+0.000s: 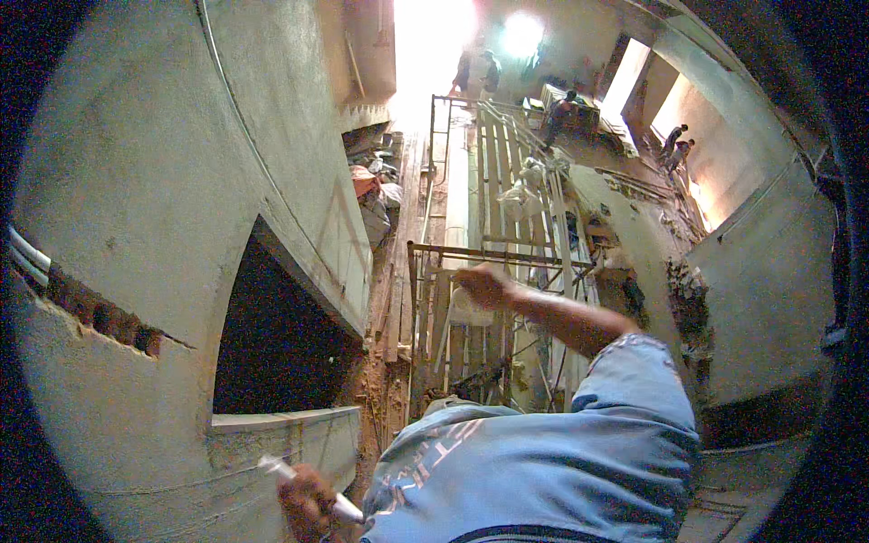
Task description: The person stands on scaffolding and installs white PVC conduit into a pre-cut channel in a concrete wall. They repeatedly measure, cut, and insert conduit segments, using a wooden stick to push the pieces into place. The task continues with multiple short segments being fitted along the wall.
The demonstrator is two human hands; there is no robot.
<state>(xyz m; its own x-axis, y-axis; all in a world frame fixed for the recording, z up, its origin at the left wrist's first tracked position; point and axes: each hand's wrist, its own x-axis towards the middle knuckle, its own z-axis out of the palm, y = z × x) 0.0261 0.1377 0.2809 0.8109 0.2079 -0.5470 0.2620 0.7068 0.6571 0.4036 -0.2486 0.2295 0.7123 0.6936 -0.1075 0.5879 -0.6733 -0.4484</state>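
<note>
My left hand (308, 502) is at the lower edge, closed around a thin white stick-like tool (276, 468) whose tip points at the grey plastered wall (154, 181) just below a dark opening (276, 348). My right arm reaches forward out of a blue sleeve (634, 380). My right hand (484, 285) is curled just under the top bar of a metal scaffold frame (507, 253), with something whitish (471, 312) beneath it. Blur hides whether it grips anything. My blue shirt (534, 471) fills the lower middle.
Far below run wooden planks (493, 172) and more scaffold rails, with sacks and rubble (371, 190) beside them. A cut channel with bricks and white pipes (27, 253) crosses the left wall. Several people (674, 145) stand in the distance. A rough wall (769, 271) rises at right.
</note>
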